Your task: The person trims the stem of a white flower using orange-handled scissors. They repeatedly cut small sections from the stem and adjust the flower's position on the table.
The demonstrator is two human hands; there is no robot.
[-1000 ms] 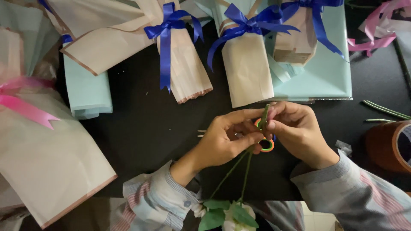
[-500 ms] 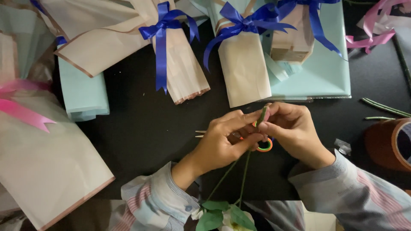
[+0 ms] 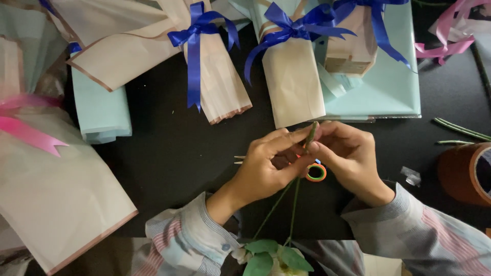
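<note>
Flower head (image 3: 271, 260) cut off — stems (image 3: 292, 209) half-hidden

I see soft, even light from overhead; the matte black tabletop (image 3: 169, 168) soaks it up and stays dim, with only faint shadows under my hands. The pale cream paper wrap (image 3: 56, 199) at the tabletop's left edge is nearly washed out. The blurred brown tape roll (image 3: 463, 174) at the right edge and the soft-focus green leaves (image 3: 271, 258) at the near edge lack sharpness.
</note>
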